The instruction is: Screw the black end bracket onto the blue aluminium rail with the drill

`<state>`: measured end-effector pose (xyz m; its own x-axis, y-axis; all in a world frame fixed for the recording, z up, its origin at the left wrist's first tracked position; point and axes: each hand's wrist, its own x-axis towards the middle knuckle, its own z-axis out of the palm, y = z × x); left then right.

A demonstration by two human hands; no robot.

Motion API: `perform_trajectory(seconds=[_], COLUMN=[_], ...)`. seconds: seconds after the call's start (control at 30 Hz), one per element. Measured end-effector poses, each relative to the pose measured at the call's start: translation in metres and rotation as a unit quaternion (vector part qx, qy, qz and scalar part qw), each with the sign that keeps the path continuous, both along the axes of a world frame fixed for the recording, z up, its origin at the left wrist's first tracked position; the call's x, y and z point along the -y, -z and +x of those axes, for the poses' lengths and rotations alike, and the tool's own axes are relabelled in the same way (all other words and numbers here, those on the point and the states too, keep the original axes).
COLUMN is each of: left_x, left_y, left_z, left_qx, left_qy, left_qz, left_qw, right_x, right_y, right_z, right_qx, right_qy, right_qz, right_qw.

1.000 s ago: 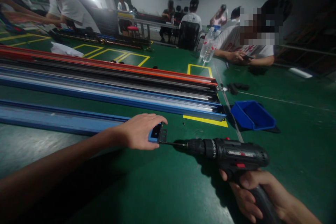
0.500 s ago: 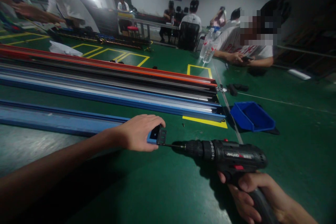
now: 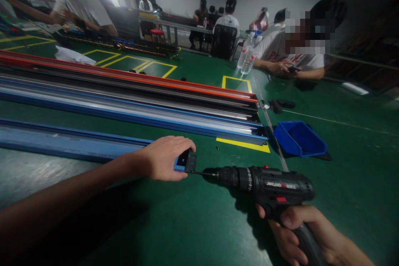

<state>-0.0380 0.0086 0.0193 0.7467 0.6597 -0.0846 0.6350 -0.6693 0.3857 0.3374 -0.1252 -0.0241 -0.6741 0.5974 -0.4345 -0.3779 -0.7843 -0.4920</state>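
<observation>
My left hand [image 3: 163,157] grips the near end of a long blue rail [image 3: 71,143] that lies on the green table. Its fingers curl over a small black bracket [image 3: 190,161] at the rail's end. My right hand [image 3: 299,228] is wrapped round the handle of a black cordless drill [image 3: 268,183]. The drill lies level and its thin bit [image 3: 204,173] touches the black bracket from the right.
A stack of long rails, orange, black, silver and blue [image 3: 140,99], lies beyond. A blue plastic bin [image 3: 299,138] stands at the right. A water bottle [image 3: 246,56] and a seated person with a phone [image 3: 289,66] are farther back. Other people work at the far tables.
The drill and my right hand have slid a little to the left, toward the bracket. My left hand keeps its hold on the rail end.
</observation>
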Motion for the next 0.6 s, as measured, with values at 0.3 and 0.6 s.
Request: perform_trajectory(seconds=[0.3,0.6], left_x=[-0.0011,-0.0002], left_y=[-0.0002,-0.0005], left_z=[0.0019,0.0034], left_qx=[-0.007,-0.004], left_qy=[0.002,0.002], left_qz=[0.000,0.002], left_qw=[1.000,1.000], right_x=[-0.0038,-0.0051], right_y=[0.0017,-0.0019], right_z=[0.0008,0.0005], right_qx=[-0.009,-0.027], right_qy=[-0.013,-0.022], right_qz=[-0.003,0.015], right_qw=[1.000,0.999])
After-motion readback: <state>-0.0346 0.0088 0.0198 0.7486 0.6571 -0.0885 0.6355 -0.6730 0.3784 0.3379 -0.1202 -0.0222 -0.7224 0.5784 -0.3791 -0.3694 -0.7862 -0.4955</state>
